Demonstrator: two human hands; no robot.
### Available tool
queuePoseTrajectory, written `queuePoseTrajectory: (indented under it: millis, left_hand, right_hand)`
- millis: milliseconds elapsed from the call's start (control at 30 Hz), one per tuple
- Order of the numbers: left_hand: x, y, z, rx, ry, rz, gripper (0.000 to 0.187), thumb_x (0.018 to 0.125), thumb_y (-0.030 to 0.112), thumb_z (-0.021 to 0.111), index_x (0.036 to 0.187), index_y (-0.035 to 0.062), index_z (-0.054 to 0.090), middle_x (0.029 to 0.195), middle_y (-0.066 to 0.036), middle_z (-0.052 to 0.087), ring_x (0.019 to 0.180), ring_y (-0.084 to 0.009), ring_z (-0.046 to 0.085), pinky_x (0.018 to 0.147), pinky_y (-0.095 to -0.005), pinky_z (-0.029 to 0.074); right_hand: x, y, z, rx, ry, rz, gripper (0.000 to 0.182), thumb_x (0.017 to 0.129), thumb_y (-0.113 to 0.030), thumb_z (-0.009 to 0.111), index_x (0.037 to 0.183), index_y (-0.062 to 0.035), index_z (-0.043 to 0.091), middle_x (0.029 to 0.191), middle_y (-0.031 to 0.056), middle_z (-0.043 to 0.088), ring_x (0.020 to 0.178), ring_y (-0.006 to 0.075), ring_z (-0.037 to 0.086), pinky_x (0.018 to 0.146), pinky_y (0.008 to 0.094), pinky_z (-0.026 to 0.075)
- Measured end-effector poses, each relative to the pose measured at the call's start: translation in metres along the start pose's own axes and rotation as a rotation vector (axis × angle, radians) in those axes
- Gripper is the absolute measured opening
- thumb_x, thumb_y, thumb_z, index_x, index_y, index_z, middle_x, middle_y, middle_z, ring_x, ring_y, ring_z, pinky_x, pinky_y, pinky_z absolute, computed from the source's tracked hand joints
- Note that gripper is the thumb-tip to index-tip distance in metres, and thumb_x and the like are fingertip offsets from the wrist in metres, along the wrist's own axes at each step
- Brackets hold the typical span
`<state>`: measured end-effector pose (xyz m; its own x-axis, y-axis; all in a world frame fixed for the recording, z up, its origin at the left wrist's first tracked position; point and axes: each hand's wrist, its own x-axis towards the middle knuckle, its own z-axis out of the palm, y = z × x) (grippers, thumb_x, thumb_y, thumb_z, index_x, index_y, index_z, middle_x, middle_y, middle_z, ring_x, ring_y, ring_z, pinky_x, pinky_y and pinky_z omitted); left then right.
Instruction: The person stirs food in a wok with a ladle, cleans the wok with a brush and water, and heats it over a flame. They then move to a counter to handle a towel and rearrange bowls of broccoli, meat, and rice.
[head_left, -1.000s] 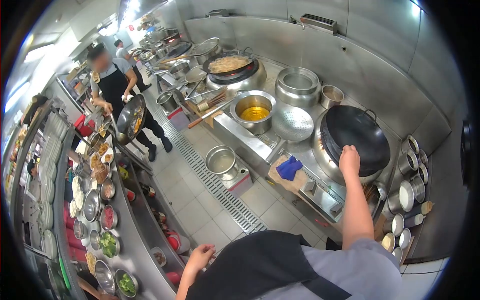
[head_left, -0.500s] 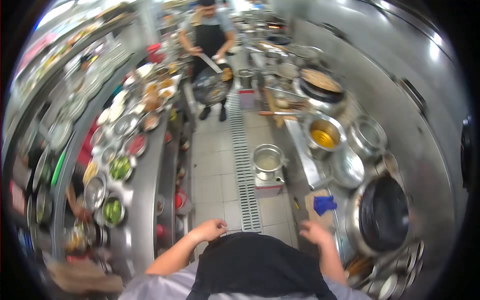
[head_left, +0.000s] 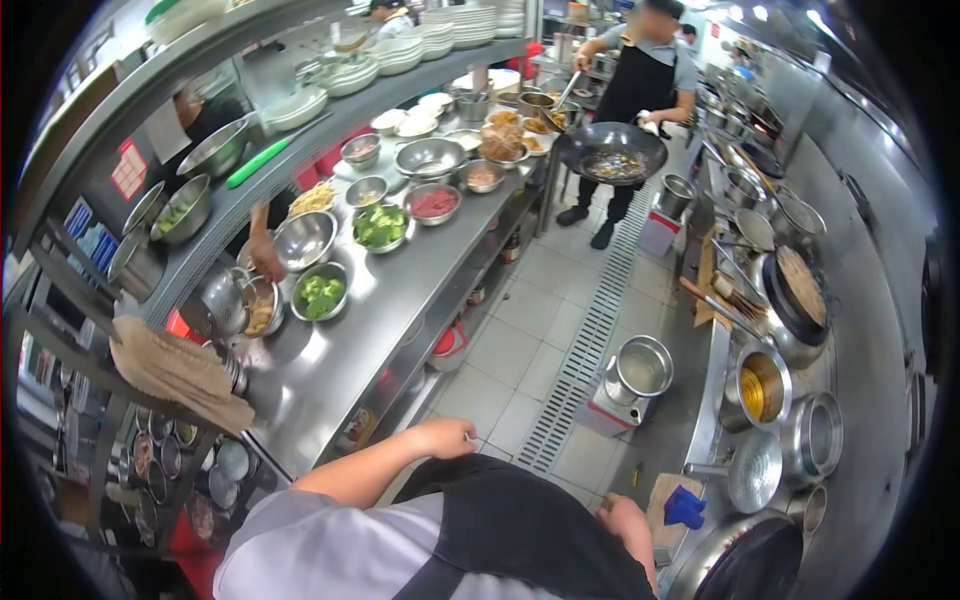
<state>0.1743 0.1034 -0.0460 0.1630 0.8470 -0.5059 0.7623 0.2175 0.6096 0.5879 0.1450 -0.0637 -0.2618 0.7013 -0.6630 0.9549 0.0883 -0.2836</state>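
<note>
My left hand (head_left: 450, 437) hangs over the floor in front of my apron (head_left: 530, 520), its fingers curled in and nothing seen in them. On the other side, my right hand (head_left: 622, 517) is held low beside the apron, with loosely bent fingers partly turned away; I see nothing in it. Nearest to the right hand are a beige cloth (head_left: 662, 497) and a crumpled blue cloth (head_left: 685, 508) on the stove-side edge. A perforated ladle (head_left: 754, 472) lies just beyond them.
A co-worker (head_left: 640, 80) stands ahead in the aisle, holding a wok (head_left: 612, 153). Bowls of greens (head_left: 380, 228) and meat (head_left: 433, 203) line the left counter (head_left: 400, 300). A pot (head_left: 642, 366) stands low by the floor drain (head_left: 575, 385). Another person's hand (head_left: 265, 255) reaches over the left counter.
My view has swung left, bringing more of the left counter and plate shelf into sight. The co-worker has turned the wok toward the counter. My left hand's fingers look more curled.
</note>
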Motion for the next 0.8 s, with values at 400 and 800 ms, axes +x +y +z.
queuePoseTrajectory:
  millis: [400, 800]
  left_hand:
    - [-0.013, -0.028, -0.024, -0.037, 0.077, -0.143, 0.042, 0.083, 0.035, 0.058, 0.112, 0.0049, 0.058, 0.102, -0.017, 0.065, 0.098, -0.0328, 0.061, 0.084, -0.0398, 0.047]
    - [-0.037, -0.132, -0.075, -0.364, 0.619, -0.152, 0.034, 0.085, 0.030, 0.058, 0.104, 0.0021, 0.060, 0.088, -0.014, 0.066, 0.080, -0.0236, 0.063, 0.071, -0.0349, 0.049]
  right_hand:
    - [0.063, -0.020, -0.018, -0.157, -0.018, -0.309, 0.045, 0.081, -0.028, 0.061, 0.119, -0.0039, 0.057, 0.105, 0.0222, 0.062, 0.103, 0.0364, 0.058, 0.086, 0.0415, 0.046]
    - [0.110, -0.175, -0.087, -0.334, -0.061, -0.321, 0.042, 0.083, -0.028, 0.053, 0.115, -0.0013, 0.057, 0.102, 0.0225, 0.062, 0.096, 0.0399, 0.059, 0.082, 0.0441, 0.046]
